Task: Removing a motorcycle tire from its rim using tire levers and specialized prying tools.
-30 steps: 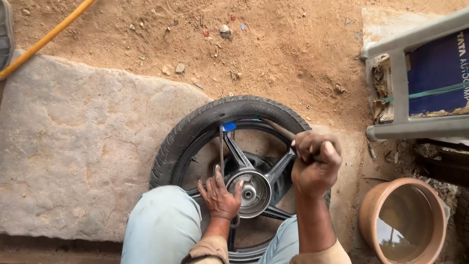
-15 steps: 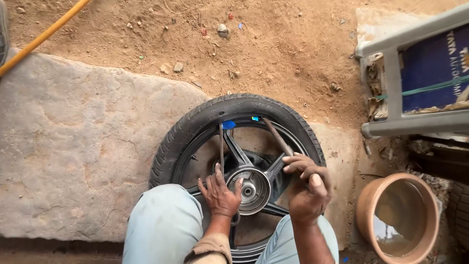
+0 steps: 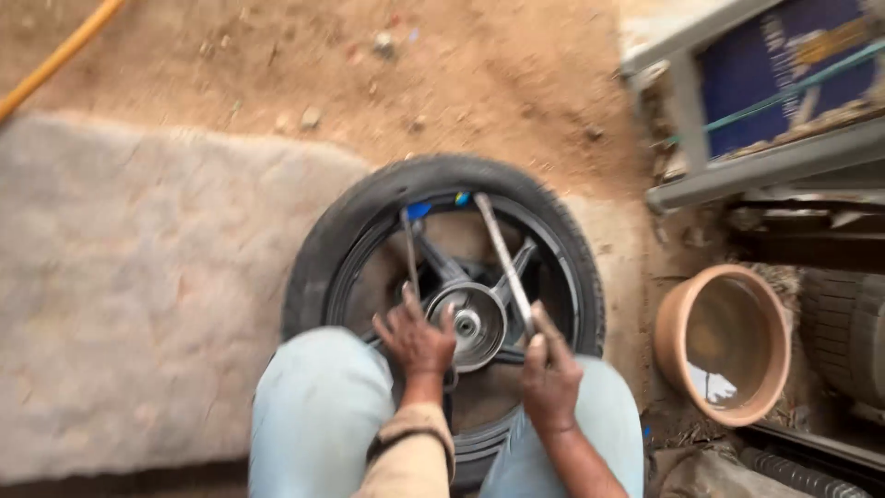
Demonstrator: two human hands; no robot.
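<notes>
Since the earlier frames the right hand (image 3: 550, 376) has dropped from up near the rim of the tyre (image 3: 369, 217) to a spot low beside the hub (image 3: 468, 323), its grip now closed on the lower end of a long metal lever (image 3: 502, 254), whose far end is tucked under the tyre bead at the top of the wheel. The left hand (image 3: 417, 339) has stayed put, fingers spread and pressing on the hub and spokes, clamped on nothing; a second, thinner lever (image 3: 409, 249) stands just beside its fingertips, also hooked at the top bead. The wheel lies flat on the dirt ground (image 3: 277, 74) between the person's knees (image 3: 313, 406). A flat stone slab (image 3: 138, 295) spreads to the left of the tyre, touching or nearly touching it, and gives open room there. On the right the space is tight: a round clay basin (image 3: 724, 341) sits near the tyre with a little water pooled in its bottom, and a grey metal frame (image 3: 737, 166) stands above it. A yellow hose (image 3: 55, 60) crosses the far left corner.
</notes>
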